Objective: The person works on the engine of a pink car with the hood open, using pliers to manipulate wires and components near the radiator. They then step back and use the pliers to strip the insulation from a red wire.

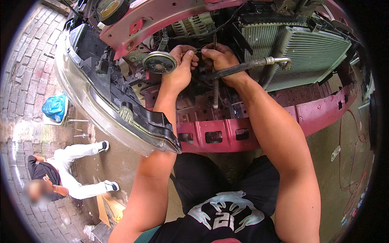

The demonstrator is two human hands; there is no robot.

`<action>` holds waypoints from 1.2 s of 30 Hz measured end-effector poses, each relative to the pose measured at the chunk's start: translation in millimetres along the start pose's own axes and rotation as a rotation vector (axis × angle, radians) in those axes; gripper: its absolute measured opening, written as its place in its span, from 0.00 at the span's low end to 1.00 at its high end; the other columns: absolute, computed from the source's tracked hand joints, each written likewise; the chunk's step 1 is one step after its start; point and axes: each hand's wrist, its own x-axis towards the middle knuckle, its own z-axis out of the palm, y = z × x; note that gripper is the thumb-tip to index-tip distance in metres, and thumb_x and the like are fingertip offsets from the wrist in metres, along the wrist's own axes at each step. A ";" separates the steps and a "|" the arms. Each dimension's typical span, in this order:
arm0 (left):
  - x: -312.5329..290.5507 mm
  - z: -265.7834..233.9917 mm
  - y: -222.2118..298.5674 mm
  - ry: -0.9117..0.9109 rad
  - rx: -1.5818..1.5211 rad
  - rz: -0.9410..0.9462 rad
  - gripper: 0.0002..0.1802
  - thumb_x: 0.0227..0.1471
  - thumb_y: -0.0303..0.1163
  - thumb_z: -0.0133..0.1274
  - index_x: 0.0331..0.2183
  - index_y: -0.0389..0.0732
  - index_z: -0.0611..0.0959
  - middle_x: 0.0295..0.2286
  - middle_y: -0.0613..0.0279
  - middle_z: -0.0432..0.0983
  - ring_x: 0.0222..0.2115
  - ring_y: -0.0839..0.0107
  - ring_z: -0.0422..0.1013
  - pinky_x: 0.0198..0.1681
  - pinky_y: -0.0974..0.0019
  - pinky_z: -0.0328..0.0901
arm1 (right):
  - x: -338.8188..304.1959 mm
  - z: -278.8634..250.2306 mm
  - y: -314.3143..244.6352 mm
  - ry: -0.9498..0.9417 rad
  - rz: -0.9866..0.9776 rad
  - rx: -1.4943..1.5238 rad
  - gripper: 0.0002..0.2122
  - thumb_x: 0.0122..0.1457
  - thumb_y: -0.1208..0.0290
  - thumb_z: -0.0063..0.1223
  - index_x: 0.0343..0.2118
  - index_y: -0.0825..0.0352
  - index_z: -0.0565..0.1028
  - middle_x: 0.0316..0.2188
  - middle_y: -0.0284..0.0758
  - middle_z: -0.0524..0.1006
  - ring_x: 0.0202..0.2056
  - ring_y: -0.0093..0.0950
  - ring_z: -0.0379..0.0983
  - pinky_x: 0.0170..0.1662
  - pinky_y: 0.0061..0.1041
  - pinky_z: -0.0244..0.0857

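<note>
Inside the open front of a car, my left hand (182, 67) and my right hand (221, 58) meet with curled fingers. Both pinch at a small dark piece between the fingertips, too small to make out. A round disc horn (159, 62) sits by my left wrist, partly covering it. Across my right hand and wrist runs a dark hose (231, 71) with a bent metal end fitting. Below my hands hangs a ribbed tube (215, 95) with a pale tip. A finned alternator (193, 25) lies behind them.
A clear headlight (97, 111) curves along the left, over my left forearm. The red bumper beam (283, 117) crosses in front. At right stands a finned condenser (308, 54). A person (60, 172) sits at far left, near a blue bag (54, 107). A reddish cable (356, 162) lies on the floor.
</note>
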 end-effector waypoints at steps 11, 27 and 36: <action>1.8 -1.9 -3.3 -0.004 -0.012 0.034 0.09 0.64 0.30 0.45 0.42 0.35 0.75 0.29 0.61 0.75 0.28 0.76 0.72 0.30 0.73 0.68 | -7.2 3.4 -6.3 0.044 0.057 -0.093 0.17 0.58 0.56 0.53 0.37 0.68 0.78 0.33 0.36 0.77 0.33 0.26 0.70 0.39 0.26 0.63; 4.5 -4.5 -12.4 0.009 0.085 0.105 0.20 0.61 0.27 0.43 0.54 0.32 0.69 0.50 0.53 0.69 0.44 0.67 0.71 0.45 0.66 0.70 | -5.0 3.9 -8.0 0.153 -0.079 -0.072 0.12 0.61 0.62 0.52 0.41 0.65 0.76 0.34 0.31 0.78 0.39 0.22 0.73 0.37 0.23 0.63; 6.8 -5.2 -10.1 -0.003 0.011 0.075 0.15 0.65 0.36 0.45 0.47 0.37 0.77 0.40 0.63 0.78 0.42 0.75 0.73 0.42 0.70 0.67 | -2.6 2.4 -4.3 0.003 -0.132 -0.120 0.13 0.59 0.64 0.53 0.42 0.67 0.77 0.35 0.33 0.78 0.38 0.25 0.74 0.40 0.24 0.64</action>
